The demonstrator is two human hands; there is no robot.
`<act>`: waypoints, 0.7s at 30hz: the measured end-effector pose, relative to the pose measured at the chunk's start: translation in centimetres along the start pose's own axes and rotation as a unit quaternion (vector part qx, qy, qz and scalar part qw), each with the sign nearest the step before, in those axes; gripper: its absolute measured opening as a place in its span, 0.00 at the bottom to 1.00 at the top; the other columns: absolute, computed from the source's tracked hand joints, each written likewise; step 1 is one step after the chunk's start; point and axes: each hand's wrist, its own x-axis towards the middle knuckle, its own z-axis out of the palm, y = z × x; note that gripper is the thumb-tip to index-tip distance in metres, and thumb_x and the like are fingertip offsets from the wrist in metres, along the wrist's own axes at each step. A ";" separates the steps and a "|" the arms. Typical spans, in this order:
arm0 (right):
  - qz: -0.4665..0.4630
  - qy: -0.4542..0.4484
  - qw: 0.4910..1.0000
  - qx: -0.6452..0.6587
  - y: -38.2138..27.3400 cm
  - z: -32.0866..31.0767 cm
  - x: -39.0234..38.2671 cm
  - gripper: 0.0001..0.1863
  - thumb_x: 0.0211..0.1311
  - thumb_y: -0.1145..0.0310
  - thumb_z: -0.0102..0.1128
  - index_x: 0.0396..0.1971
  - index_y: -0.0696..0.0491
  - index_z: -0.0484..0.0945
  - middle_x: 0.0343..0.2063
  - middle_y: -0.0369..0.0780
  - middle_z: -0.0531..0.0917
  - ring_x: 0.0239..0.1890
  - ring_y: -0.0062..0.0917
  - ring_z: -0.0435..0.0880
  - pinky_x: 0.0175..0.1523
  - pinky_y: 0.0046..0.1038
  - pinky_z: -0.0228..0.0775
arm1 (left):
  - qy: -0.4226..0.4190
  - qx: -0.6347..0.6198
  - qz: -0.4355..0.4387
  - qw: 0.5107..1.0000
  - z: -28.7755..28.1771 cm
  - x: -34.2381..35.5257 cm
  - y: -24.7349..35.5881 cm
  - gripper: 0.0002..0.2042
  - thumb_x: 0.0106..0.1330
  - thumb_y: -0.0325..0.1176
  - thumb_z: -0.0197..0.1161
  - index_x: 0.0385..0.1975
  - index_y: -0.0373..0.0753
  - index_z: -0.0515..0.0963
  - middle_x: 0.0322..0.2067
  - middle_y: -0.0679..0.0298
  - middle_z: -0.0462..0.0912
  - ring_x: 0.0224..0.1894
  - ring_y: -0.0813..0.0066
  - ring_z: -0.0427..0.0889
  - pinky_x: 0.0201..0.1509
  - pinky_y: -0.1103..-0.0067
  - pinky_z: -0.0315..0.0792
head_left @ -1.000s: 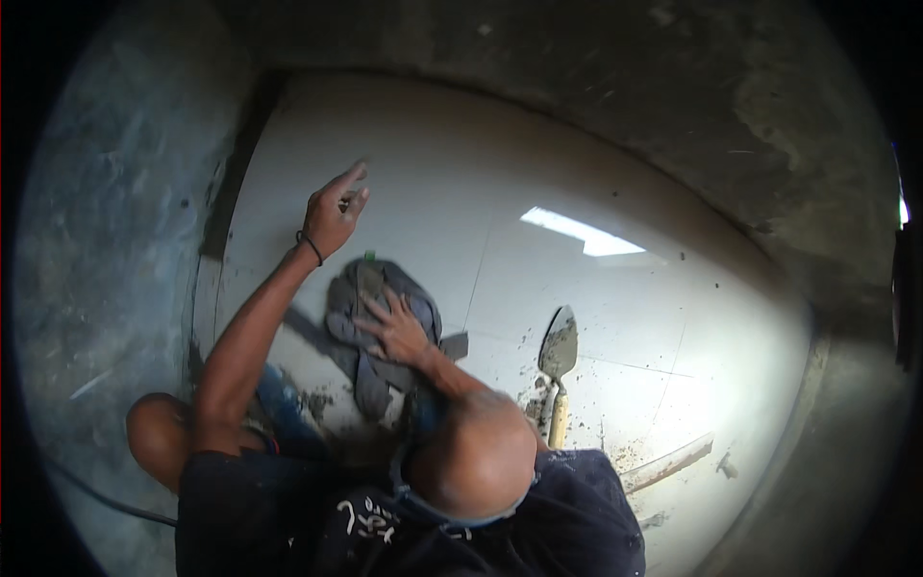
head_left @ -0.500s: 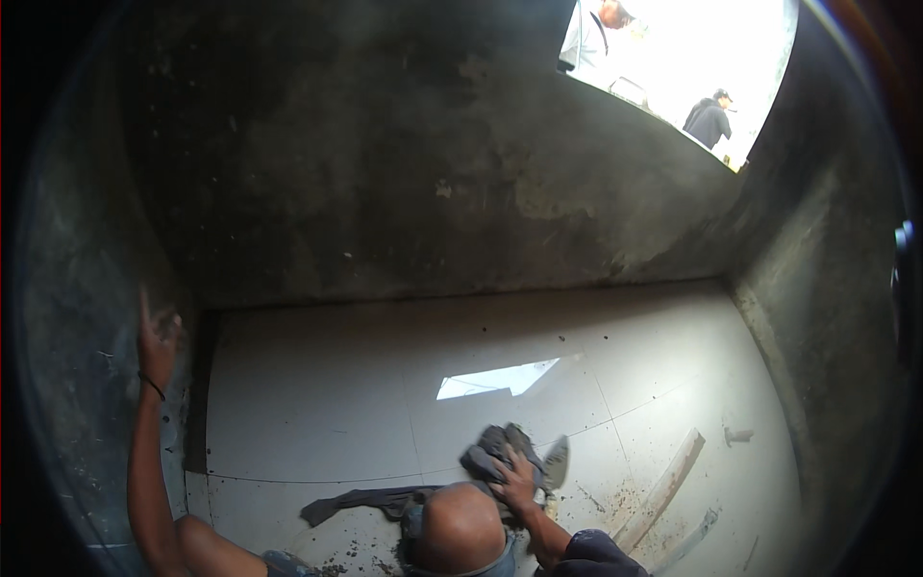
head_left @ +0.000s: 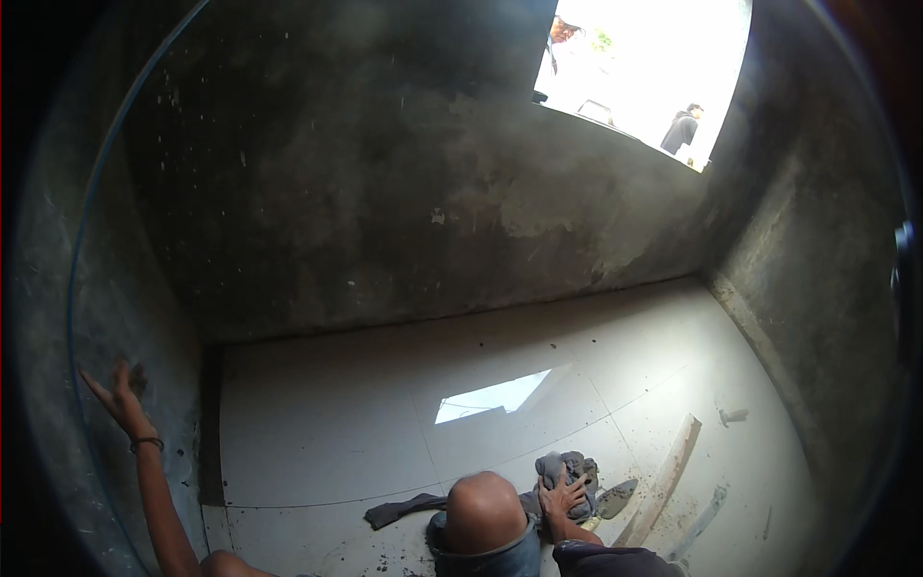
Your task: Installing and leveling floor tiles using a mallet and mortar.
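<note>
My right hand [head_left: 562, 495] presses on a bunched dark grey cloth [head_left: 580, 465] on the pale tiled floor, its fingers curved over the folds. A long tail of the same cloth [head_left: 404, 509] stretches left, passing behind my bent knee [head_left: 487, 513]. Just right of that hand lies a trowel [head_left: 617, 498] with a pointed grey blade; its handle is partly hidden. At the far left my left hand [head_left: 123, 402] is raised at the grey wall with fingers spread, holding nothing. Whether its palm touches the wall I cannot tell. A thin blue line, like a hose or cable [head_left: 73, 288], runs beside its fingertips.
A long pale strip [head_left: 670, 471] lies slantwise right of the trowel, with crumbs of dirt around it. Beyond it sits a small grey object [head_left: 733, 416]. Bare plastered walls [head_left: 385, 212] enclose the tiled floor [head_left: 317, 413]. Through a bright opening, two people show outside.
My right hand and the bunched cloth have moved right, closer to the trowel. My left hand sits lower and further left, fingers spread wider. The blue line has come into view; the view has shifted.
</note>
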 end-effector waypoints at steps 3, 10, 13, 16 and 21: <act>-0.029 -0.001 1.000 -0.006 -2.0 1.1 1.8 0.46 0.49 0.33 0.65 0.70 0.23 0.59 0.72 0.55 0.45 0.68 0.60 0.50 0.66 0.63 0.44 | 0.001 -0.052 -0.007 0.999 0.5 0.4 0.7 0.46 0.65 0.34 0.63 0.76 0.49 0.37 0.54 0.53 0.80 0.41 0.65 0.85 0.43 0.76 0.76; -0.062 -0.021 0.998 -0.006 -6.0 2.0 4.3 0.43 0.54 0.29 0.56 0.70 0.26 0.59 0.72 0.56 0.45 0.68 0.66 0.47 0.66 0.68 0.40 | 0.025 -0.163 0.079 0.983 5.8 15.1 8.0 0.37 0.63 0.33 0.64 0.71 0.34 0.54 0.50 0.53 0.82 0.43 0.66 0.85 0.46 0.73 0.77; -0.046 -0.004 0.999 -0.008 -6.4 1.9 4.8 0.42 0.52 0.35 0.63 0.69 0.25 0.62 0.72 0.53 0.48 0.67 0.61 0.52 0.66 0.64 0.45 | 0.010 -0.192 0.004 0.981 6.4 17.7 7.5 0.25 0.64 0.35 0.64 0.59 0.34 0.71 0.42 0.57 0.85 0.36 0.71 0.85 0.36 0.79 0.76; -0.051 0.006 0.999 0.005 -6.1 1.9 5.0 0.43 0.46 0.46 0.71 0.67 0.25 0.65 0.71 0.50 0.52 0.64 0.53 0.58 0.65 0.57 0.50 | 0.029 -0.059 -0.050 0.997 6.6 13.9 3.8 0.17 0.64 0.36 0.63 0.51 0.38 0.75 0.35 0.61 0.86 0.27 0.76 0.81 0.23 0.84 0.67; -0.201 0.041 0.979 -0.019 -6.4 3.1 1.8 0.50 0.37 0.54 0.77 0.68 0.27 0.65 0.70 0.50 0.53 0.64 0.53 0.58 0.65 0.56 0.52 | 0.108 -0.071 -0.042 0.991 7.0 4.7 1.4 0.31 0.63 0.34 0.62 0.68 0.46 0.63 0.32 0.63 0.85 0.18 0.81 0.71 0.17 0.84 0.58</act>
